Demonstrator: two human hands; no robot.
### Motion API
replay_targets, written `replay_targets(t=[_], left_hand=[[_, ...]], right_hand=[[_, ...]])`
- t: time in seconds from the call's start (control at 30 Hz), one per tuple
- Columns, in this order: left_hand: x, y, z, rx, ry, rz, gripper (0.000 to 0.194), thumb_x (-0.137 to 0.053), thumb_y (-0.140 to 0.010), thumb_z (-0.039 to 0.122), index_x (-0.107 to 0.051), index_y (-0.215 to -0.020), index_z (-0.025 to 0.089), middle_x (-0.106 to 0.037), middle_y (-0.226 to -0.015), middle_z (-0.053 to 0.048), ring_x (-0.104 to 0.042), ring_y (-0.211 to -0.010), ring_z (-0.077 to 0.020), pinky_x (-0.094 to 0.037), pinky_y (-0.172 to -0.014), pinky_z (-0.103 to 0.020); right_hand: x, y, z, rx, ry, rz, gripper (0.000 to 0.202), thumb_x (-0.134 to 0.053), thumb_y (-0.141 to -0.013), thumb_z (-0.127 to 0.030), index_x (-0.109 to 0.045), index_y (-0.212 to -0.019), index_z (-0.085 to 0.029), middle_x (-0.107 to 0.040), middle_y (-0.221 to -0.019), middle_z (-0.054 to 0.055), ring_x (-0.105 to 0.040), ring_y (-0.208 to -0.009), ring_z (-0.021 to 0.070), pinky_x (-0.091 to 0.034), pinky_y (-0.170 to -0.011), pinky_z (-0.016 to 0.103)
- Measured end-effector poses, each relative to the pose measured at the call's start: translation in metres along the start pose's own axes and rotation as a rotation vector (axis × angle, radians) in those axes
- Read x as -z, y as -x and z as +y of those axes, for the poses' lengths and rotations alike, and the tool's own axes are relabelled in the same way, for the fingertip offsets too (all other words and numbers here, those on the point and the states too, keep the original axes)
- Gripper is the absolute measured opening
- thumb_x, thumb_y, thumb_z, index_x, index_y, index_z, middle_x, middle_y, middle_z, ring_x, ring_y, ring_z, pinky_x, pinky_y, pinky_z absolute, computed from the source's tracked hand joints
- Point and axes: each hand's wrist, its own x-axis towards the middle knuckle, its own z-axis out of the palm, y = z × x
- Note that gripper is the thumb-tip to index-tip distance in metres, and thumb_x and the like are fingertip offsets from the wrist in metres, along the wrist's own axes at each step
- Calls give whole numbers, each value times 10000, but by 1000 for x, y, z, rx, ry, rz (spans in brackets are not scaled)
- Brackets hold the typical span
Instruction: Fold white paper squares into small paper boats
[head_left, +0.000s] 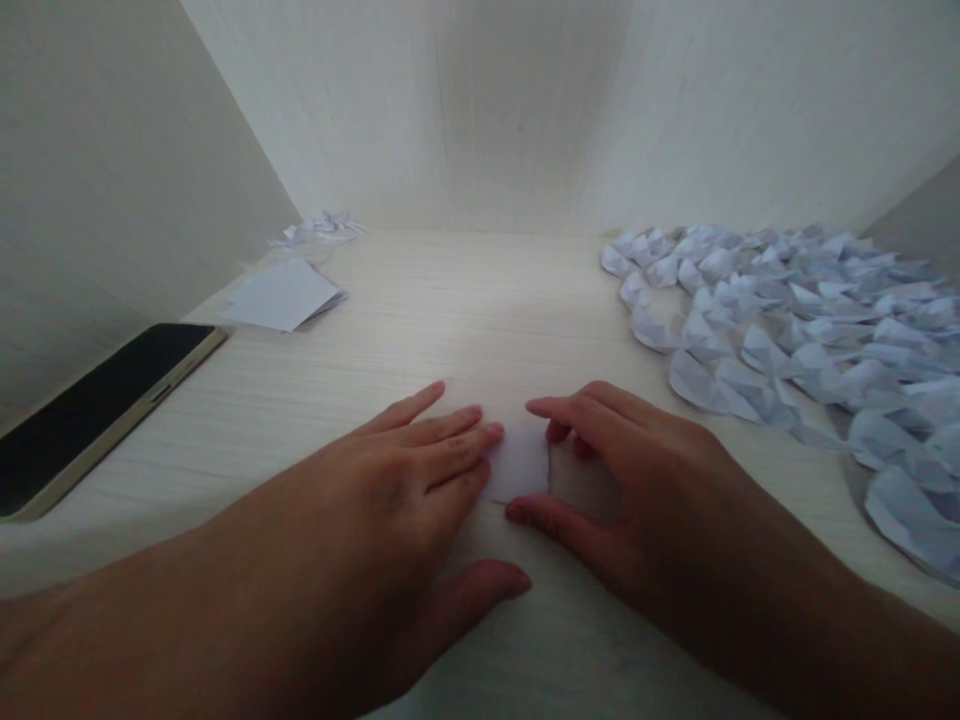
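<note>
A small white piece of paper (523, 465) lies flat on the pale table between my two hands. My left hand (405, 490) rests palm down with its fingers stretched out, and the fingertips cover the paper's left side. At the right edge is my right hand (626, 440), its thumb and index finger apart around the paper's corner area. The thumb tip is by the near edge, and the other fingers curl at the right side. Whether the paper is folded I cannot tell.
Many folded white paper pieces (795, 320) spread over the right side. At the left lie a stack of white paper sheets (285, 295), a phone (105, 400) with a dark screen, and paper scraps (322, 230) in the back corner. Pale walls (517, 120) stand behind and at the sides.
</note>
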Motion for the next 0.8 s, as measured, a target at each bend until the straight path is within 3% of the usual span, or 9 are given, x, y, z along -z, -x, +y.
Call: replay_targets(t=[0.13,0.27,0.4,0.5,0.63,0.8], left_hand=[[-3,-8,0,-38,23,59,280,-552,-1001,334,-745,-1076,146,-756,-1181,-116,-705,-1113,-261,-504,-1124,-474],[-4,-10,3,-95,0,107,276,-499,-1009,276,-753,-983,172,-769,-1100,-75,-709,-1049,-246,-535,-1080,-445],[-6,-8,7,-162,-83,101,303,-457,-1014,242,-751,-1017,165,-769,-1073,-81,-708,-985,-238,-531,-1074,-431],[-11,-4,9,-129,-78,166,291,-474,-1017,267,-739,-1079,166,-768,-1109,-69,-702,-1029,-234,-542,-1052,-387],[-15,1,9,-125,-75,140,292,-506,-1019,275,-688,-1204,142,-745,-1220,-67,-669,-1145,-235,-487,-1119,-386],[-15,1,6,-71,-34,169,329,-515,-1022,354,-675,-1237,163,-753,-1206,-49,-669,-1160,-228,-493,-1111,-363]], right_hand=[[-3,1,-1,-18,-34,25,435,-787,-802,-295,-676,-1209,-188,-712,-1132,127,-682,-1049,299,-579,-904,461],[-2,1,1,-64,-113,-2,439,-757,-812,-271,-676,-1240,-222,-724,-1146,110,-689,-1065,297,-582,-929,475],[3,1,0,-153,-233,-3,480,-748,-793,-231,-674,-1267,-246,-733,-1138,97,-712,-993,266,-604,-865,418],[5,-1,-5,-225,-283,18,401,-721,-809,-199,-706,-1207,-243,-752,-1057,85,-720,-890,232,-607,-796,370],[1,-3,-10,-280,-237,37,279,-689,-826,-166,-744,-1096,-211,-759,-928,78,-720,-844,227,-597,-777,363],[-3,-3,-11,-276,-233,49,258,-671,-847,-161,-744,-1091,-208,-758,-875,67,-720,-827,221,-588,-752,342]])
